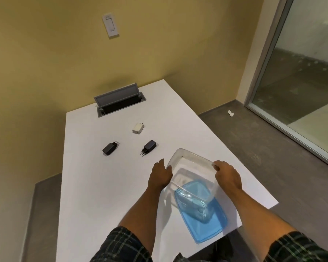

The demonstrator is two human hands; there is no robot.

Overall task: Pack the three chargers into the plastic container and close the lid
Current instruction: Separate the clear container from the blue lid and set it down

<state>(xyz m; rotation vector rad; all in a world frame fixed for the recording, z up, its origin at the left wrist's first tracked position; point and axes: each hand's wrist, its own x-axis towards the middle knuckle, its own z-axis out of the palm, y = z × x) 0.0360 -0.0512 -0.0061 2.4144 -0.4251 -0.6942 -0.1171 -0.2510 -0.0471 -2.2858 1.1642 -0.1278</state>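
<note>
— Hands first: where are they?

— Left hand [160,175] grips the left rim of the clear rectangular plastic container [192,167], its fingers [162,163] curled round the edge. Right hand [228,175] pinches the right rim, fingers [217,165] clamped on the plastic. The container is tilted, its near end over the translucent blue rectangular lid [210,224], which lies flat on the white surface [95,186] below the right wrist.

— Are the chargers inside?

— No, all three lie on the surface beyond the fingers. The black charger with prongs toward the hands [148,147] sits just past the left fingers. The other black charger [110,148] lies farther left, prongs pointing away. The small white cube charger [138,128] rests beyond both, near the open grey cable hatch [119,100].

— Sleeves?

— Dark plaid, rolled above the elbows.
</note>
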